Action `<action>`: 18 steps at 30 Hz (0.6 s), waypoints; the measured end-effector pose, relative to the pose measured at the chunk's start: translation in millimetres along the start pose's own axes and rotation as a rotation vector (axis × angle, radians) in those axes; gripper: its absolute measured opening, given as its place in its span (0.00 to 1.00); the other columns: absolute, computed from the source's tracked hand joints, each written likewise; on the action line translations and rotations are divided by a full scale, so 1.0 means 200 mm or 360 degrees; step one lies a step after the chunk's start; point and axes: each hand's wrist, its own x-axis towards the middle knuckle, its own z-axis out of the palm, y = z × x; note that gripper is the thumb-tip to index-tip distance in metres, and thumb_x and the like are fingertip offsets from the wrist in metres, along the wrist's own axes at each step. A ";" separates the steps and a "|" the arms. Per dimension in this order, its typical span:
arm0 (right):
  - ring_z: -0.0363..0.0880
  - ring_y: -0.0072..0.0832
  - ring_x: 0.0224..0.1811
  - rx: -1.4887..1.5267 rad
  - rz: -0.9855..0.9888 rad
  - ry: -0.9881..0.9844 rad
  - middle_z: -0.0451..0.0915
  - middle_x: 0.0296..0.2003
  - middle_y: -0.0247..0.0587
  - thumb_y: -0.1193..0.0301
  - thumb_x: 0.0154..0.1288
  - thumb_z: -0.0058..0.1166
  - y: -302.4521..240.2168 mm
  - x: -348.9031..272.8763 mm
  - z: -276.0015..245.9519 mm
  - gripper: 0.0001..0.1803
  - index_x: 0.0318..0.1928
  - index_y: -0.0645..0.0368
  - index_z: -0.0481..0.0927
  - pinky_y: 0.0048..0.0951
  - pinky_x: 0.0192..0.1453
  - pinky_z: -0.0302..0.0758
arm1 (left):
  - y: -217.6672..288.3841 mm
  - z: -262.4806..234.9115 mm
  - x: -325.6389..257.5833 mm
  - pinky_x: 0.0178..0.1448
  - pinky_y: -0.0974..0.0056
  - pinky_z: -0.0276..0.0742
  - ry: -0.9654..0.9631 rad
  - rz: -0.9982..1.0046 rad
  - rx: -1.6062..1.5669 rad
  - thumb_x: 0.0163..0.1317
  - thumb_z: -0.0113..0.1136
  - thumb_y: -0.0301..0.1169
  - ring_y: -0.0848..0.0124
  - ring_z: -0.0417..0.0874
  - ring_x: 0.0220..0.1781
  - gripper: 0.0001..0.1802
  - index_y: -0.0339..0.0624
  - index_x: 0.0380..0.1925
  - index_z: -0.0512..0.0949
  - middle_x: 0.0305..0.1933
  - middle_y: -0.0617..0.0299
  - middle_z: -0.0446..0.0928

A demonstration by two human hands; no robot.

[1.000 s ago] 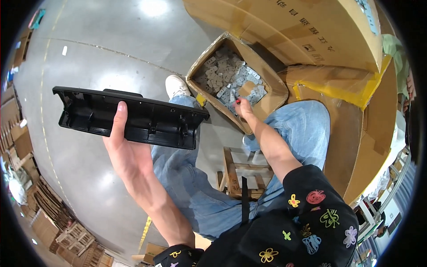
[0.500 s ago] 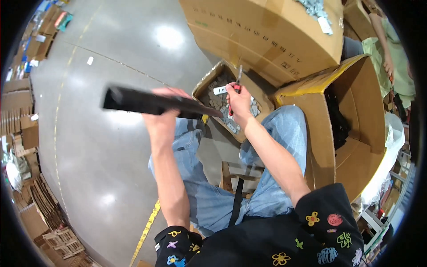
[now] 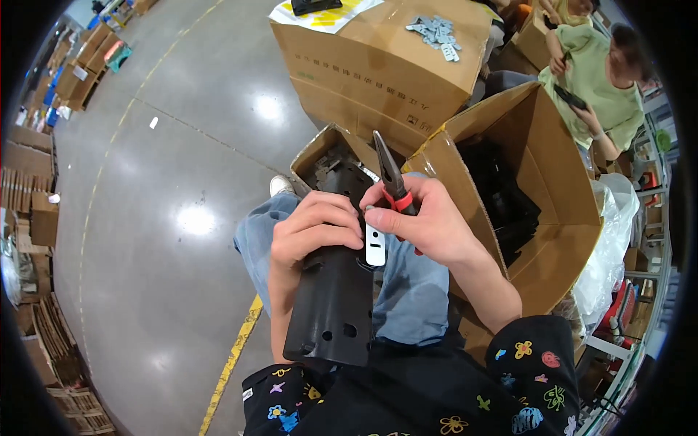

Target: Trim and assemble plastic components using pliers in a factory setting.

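My left hand [image 3: 316, 227] is wrapped over a long black channel-shaped part [image 3: 331, 305] with several holes, which lies lengthwise above my lap. In my right hand [image 3: 425, 221] are long-nose pliers [image 3: 392, 174] with red handles, their jaws pointing up and away from the part. The thumb of that hand presses a small silvery metal plate [image 3: 375, 248] against the right edge of the black part. The plate has a round hole and a slot. My left fingertips touch its side. How the plate meets the black part underneath is hidden.
Beyond my hands stands a small carton [image 3: 305, 163], partly covered by the part. A large carton [image 3: 363, 87] behind it bears loose metal plates [image 3: 436, 35]. To the right, an open carton [image 3: 574, 218] holds black parts [image 3: 502, 200]. A co-worker [image 3: 600, 80] sits at the far right.
The black part has swung from pointing left to lying lengthwise toward me. My right hand has come back from the small carton with the plate and pliers to the part's edge.
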 end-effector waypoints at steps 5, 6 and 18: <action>0.69 0.13 0.31 -0.0137 -0.0266 0.0123 0.74 0.27 0.26 0.72 0.60 0.59 0.05 -0.11 -0.01 0.08 0.37 0.63 0.78 0.19 0.38 0.69 | 0.05 0.09 -0.02 0.43 0.64 0.74 0.0134 0.0206 0.0228 0.33 0.63 0.28 0.65 0.76 0.38 0.14 0.41 0.26 0.83 0.29 0.63 0.77; 0.69 0.13 0.31 -0.0090 -0.0307 0.0183 0.74 0.27 0.26 0.73 0.60 0.59 0.05 -0.13 0.01 0.07 0.37 0.63 0.77 0.19 0.38 0.69 | 0.06 0.10 -0.04 0.43 0.64 0.74 0.0133 0.0211 0.0325 0.33 0.62 0.29 0.66 0.76 0.38 0.15 0.42 0.27 0.84 0.29 0.64 0.77; 0.72 0.23 0.41 -0.0433 -0.0307 0.0330 0.63 0.54 0.52 0.83 0.53 0.55 0.16 -0.24 0.03 0.38 0.61 0.61 0.48 0.24 0.47 0.71 | -0.10 0.12 -0.24 0.55 0.57 0.74 0.0684 -0.0226 -0.0540 0.61 0.55 0.24 0.57 0.83 0.45 0.05 0.34 0.35 0.76 0.39 0.48 0.81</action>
